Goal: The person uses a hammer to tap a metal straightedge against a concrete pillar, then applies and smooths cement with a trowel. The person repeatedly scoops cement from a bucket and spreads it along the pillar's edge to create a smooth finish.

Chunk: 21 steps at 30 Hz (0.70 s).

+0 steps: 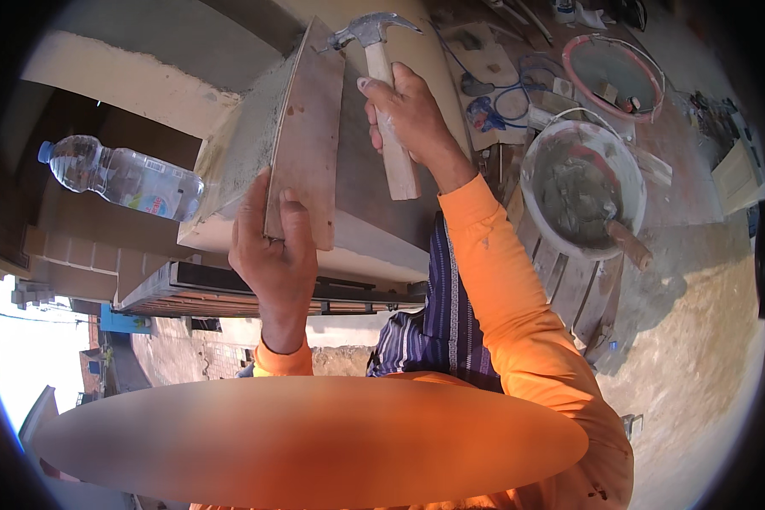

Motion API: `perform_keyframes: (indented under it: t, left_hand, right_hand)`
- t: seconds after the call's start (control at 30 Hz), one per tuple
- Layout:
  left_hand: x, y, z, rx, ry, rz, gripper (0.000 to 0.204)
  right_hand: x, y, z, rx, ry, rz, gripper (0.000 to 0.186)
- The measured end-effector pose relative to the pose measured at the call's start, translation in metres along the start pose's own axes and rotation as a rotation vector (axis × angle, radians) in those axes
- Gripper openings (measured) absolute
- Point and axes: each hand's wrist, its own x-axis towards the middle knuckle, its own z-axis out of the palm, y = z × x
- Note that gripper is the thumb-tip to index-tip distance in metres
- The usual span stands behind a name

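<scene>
A grey bucket (pixel 583 189) on the right is holding what looks like wet cement. Your left hand (pixel 272 255) is gripping a flat brown board (pixel 308 144); your right hand (pixel 408 110) is squeezing a wooden-handled hammer (pixel 382 85).

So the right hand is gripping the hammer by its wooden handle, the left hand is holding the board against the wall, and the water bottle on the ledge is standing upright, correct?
Not quite. In the head view the clear plastic water bottle lies on its side on the ledge, not upright. The rest holds: the right hand grips the claw hammer by its wooden handle, and the left hand holds the board against the wall.

Matt wooden board (pixel 308 136), wood-handled metal hammer (pixel 381 76), rough concrete ledge (pixel 238 144), clear plastic bottle (pixel 121 177).
</scene>
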Motion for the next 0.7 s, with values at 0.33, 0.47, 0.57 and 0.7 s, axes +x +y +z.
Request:
perform_keyframes:
  t: [0.33, 0.47, 0.57, 0.7]
  left_hand:
    - [-0.092, -0.062, -0.056, -0.083, -0.082, 0.054, 0.049]
    - [-0.258, -0.146, -0.093, 0.275, -1.046, -0.46, 0.039]
    - [-0.389, -0.189, -0.125, 0.169, -1.816, -0.446, 0.034]
    - [-0.506, -0.208, -0.127, -0.047, -1.936, 0.236, 0.027]
  right_hand:
    - [-0.12, 0.093, -0.052, 0.217, 0.126, 0.216, 0.015]
    - [-0.144, 0.123, -0.064, 0.307, 0.144, 0.355, 0.017]
    - [-0.145, 0.133, -0.065, 0.309, 0.165, 0.398, 0.017]
    - [-0.142, 0.136, -0.06, 0.226, 0.156, 0.376, 0.016]
